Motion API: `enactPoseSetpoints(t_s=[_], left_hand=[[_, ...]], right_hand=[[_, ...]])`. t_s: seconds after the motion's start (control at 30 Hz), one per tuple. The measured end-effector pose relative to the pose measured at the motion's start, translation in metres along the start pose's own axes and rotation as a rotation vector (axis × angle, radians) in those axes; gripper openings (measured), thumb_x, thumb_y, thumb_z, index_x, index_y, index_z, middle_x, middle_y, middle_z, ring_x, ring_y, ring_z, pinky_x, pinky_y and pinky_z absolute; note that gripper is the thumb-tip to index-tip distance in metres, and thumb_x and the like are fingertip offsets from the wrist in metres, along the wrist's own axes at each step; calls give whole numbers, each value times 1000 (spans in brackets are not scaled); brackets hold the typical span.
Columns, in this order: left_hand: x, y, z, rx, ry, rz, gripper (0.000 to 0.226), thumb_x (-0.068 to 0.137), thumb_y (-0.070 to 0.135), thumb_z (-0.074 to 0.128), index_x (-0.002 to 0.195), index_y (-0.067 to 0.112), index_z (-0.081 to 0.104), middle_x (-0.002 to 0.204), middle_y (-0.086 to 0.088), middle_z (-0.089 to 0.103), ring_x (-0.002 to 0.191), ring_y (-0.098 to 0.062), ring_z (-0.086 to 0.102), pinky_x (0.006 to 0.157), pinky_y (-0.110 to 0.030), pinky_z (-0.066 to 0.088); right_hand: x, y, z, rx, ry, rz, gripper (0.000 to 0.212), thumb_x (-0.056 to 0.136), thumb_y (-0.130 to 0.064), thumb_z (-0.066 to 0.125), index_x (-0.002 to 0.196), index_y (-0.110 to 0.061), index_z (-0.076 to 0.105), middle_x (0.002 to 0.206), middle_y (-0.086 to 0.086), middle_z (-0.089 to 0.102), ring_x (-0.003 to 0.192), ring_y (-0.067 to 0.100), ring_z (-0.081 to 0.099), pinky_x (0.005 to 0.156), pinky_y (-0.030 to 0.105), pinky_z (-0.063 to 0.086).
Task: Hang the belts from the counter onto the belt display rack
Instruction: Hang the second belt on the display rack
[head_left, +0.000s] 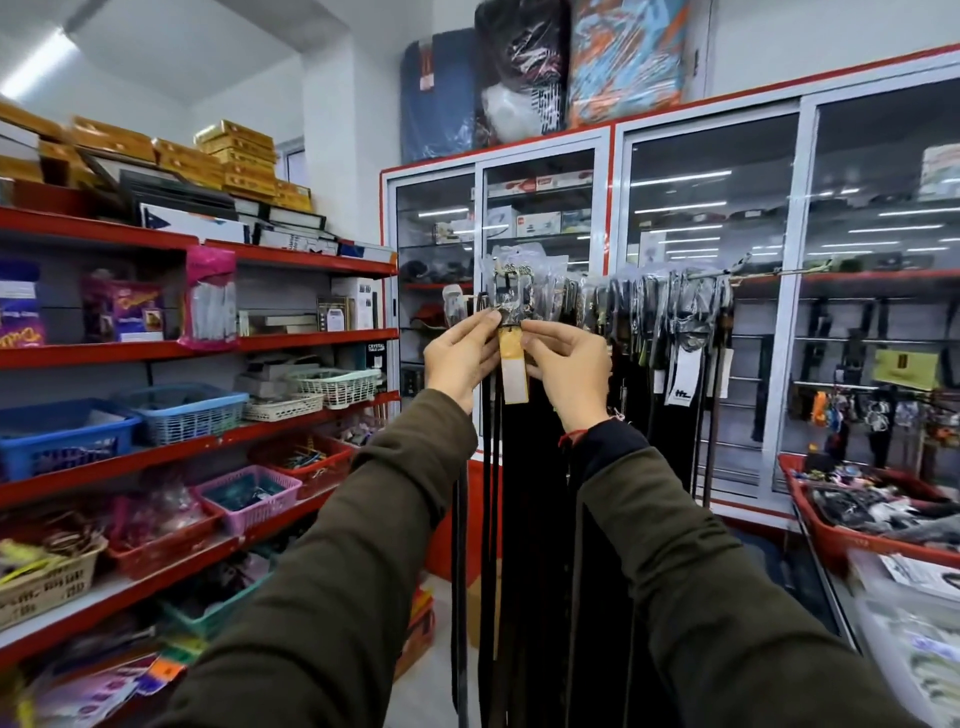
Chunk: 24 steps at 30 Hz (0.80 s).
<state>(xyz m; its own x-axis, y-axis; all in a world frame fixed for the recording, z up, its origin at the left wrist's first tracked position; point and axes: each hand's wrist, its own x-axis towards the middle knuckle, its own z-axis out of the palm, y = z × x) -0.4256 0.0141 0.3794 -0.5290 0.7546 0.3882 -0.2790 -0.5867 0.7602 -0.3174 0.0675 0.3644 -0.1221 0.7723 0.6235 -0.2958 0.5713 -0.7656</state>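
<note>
Both of my hands are raised at the left end of the belt display rack (748, 274), a thin horizontal rail in front of the glass cabinets. My left hand (460, 358) and my right hand (569, 366) pinch the buckle end of a dark belt (506, 301) wrapped in clear plastic, with a yellow and white tag (513, 371) hanging between my fingers. Its strap drops straight down among several other black belts (654, 332) hanging on the rail. Whether the buckle hooks onto the rail is hidden by the plastic.
Red shelves (291, 343) with baskets and boxes line the left side. Glass cabinets (711, 218) with red trim stand behind the rack. A red bin (821, 525) of small goods and a counter with papers (919, 577) sit at the right.
</note>
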Motion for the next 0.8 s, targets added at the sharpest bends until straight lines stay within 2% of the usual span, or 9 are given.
enactPoseSetpoints(t_s=[0.07, 0.13, 0.2, 0.23, 0.27, 0.37, 0.53, 0.63, 0.8], left_hand=[[-4, -13, 2, 127, 41, 132, 32, 97, 6, 64, 129, 4, 65, 127, -20, 69, 107, -25, 70, 87, -29, 62], [-12, -31, 0, 335, 96, 313, 33, 99, 6, 60, 132, 8, 64, 132, -14, 68, 119, -23, 66, 101, -34, 55], [-24, -52, -4, 490, 124, 448, 35, 102, 12, 55, 137, 15, 61, 140, -6, 61, 122, -16, 61, 103, -21, 51], [-31, -64, -6, 532, 128, 484, 36, 103, 16, 54, 138, 19, 59, 143, -3, 55, 124, -14, 57, 100, -15, 49], [-38, -76, -9, 561, 125, 506, 36, 104, 19, 52, 140, 21, 56, 144, -1, 50, 128, -14, 54, 102, -15, 47], [-59, -111, -16, 662, 113, 557, 41, 104, 21, 50, 145, 23, 49, 150, 3, 41, 142, -11, 40, 117, -33, 38], [-98, -155, -22, 935, 2, 612, 47, 105, 25, 47, 151, 26, 40, 164, 9, 27, 157, -11, 15, 127, -30, 16], [-116, -179, -19, 1098, -91, 643, 51, 105, 26, 46, 155, 25, 35, 169, 6, 20, 159, -13, -1, 129, -38, -2], [-142, -215, -5, 1168, -238, 652, 53, 105, 32, 44, 156, 26, 33, 170, 5, 17, 159, -16, -1, 129, -43, -2]], right_hand=[[-6, 11, -4, -138, 15, -72, 20, 93, -6, 66, 110, -7, 78, 104, 11, 79, 97, 19, 76, 90, 41, 62], [-18, 24, -12, -265, 38, -163, 22, 94, -11, 66, 112, -14, 78, 102, -2, 78, 86, -4, 71, 85, 23, 59], [-32, 37, -22, -330, 64, -212, 23, 95, -14, 65, 116, -17, 76, 103, -8, 75, 83, -13, 66, 77, 6, 51], [-39, 43, -28, -352, 67, -221, 24, 97, -16, 65, 119, -18, 74, 108, -7, 75, 88, -9, 67, 77, 5, 51], [-47, 50, -36, -379, 67, -229, 25, 98, -18, 64, 121, -18, 73, 113, -5, 74, 95, -3, 68, 81, 10, 54], [-66, 67, -59, -497, 55, -243, 30, 102, -23, 58, 130, -17, 66, 128, -1, 69, 117, 12, 63, 100, 32, 54], [-100, 90, -98, -696, 67, -242, 41, 105, -31, 49, 145, -20, 52, 153, -2, 47, 149, 15, 33, 122, 37, 33], [-117, 100, -122, -843, 92, -239, 44, 105, -32, 48, 149, -22, 47, 164, -2, 32, 158, 19, 14, 128, 46, 21], [-144, 109, -166, -1048, 114, -213, 46, 105, -33, 46, 150, -23, 45, 168, 2, 23, 159, 26, 7, 128, 53, 11]])
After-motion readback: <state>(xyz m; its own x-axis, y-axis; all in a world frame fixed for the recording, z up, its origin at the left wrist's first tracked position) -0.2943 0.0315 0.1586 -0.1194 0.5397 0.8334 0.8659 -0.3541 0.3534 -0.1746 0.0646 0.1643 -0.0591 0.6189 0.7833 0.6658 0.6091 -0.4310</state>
